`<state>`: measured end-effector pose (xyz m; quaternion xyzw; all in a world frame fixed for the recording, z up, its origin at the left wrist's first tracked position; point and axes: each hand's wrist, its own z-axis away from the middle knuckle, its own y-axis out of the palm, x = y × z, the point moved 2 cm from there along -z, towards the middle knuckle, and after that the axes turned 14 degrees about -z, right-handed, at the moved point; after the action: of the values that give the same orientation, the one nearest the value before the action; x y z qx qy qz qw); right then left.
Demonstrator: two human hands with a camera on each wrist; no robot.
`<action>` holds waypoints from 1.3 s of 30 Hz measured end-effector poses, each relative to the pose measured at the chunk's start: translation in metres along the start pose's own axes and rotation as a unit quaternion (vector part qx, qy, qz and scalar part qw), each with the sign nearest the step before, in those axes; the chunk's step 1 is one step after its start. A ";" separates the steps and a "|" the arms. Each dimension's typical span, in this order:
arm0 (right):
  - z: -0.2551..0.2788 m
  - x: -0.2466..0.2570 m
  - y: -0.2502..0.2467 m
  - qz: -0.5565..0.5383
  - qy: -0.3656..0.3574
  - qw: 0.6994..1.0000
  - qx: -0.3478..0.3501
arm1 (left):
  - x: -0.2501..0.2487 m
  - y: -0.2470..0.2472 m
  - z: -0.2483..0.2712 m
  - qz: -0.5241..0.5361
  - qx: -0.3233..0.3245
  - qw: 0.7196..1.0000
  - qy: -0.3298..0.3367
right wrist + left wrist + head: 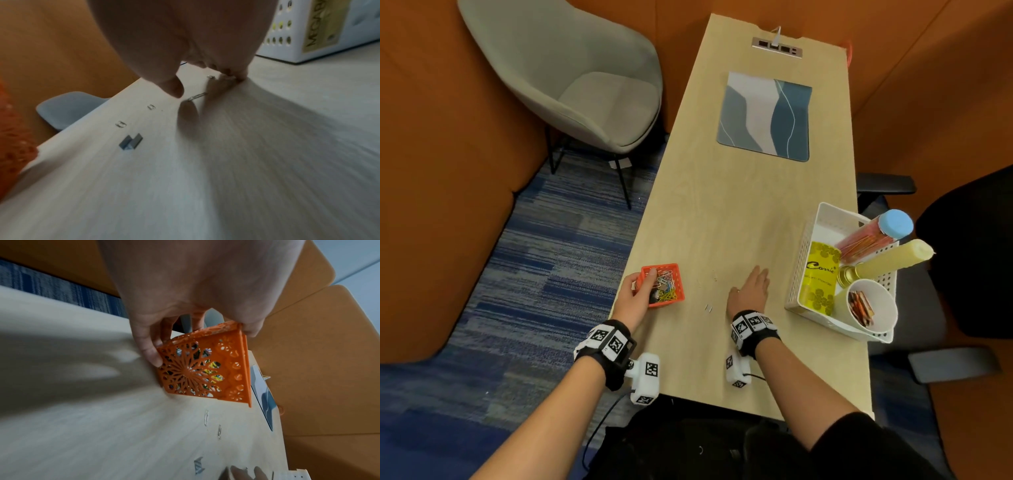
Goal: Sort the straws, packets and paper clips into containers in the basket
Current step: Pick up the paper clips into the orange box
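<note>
My left hand (635,294) grips a small orange lattice container (662,282) by its rim at the table's left edge; it holds coloured paper clips. In the left wrist view the orange container (203,369) is tilted, with my thumb on one corner. My right hand (751,291) lies flat on the table, fingers straight, between the container and the white basket (804,274). Its fingertips (230,76) touch the wood beside a silver paper clip (197,97). Other loose clips (708,307) lie between my hands. In the basket stand a paper cup (883,308) with packets (861,306) and a blue-lidded tube of straws (873,236).
A strip of staples (131,142) lies among the clips. The basket also holds a yellow packet (820,274), a pale candle (893,257) and a gold jar. A blue placemat (765,116) lies farther up the table. A grey chair (585,85) stands to the left.
</note>
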<state>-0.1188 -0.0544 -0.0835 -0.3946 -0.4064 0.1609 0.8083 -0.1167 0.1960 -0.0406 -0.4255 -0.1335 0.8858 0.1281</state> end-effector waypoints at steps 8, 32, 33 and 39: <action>0.016 0.015 0.021 0.032 -0.148 0.981 0.122 | 0.008 -0.013 0.000 -0.005 -0.017 1.000 -0.019; 0.030 0.002 0.006 0.266 -0.542 0.776 0.180 | 0.009 -0.006 -0.004 0.023 0.000 0.999 -0.023; 0.026 0.004 0.006 0.278 -0.535 0.776 0.186 | 0.010 -0.006 -0.004 0.021 0.003 1.000 -0.023; 0.019 0.044 0.006 0.323 -0.446 0.795 0.255 | 0.005 -0.003 -0.002 0.022 0.004 1.000 -0.015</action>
<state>-0.1059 -0.0150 -0.0579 -0.1666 -0.5152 0.6688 0.5095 -0.1178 0.2004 -0.0446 -0.4145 -0.1221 0.8953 0.1083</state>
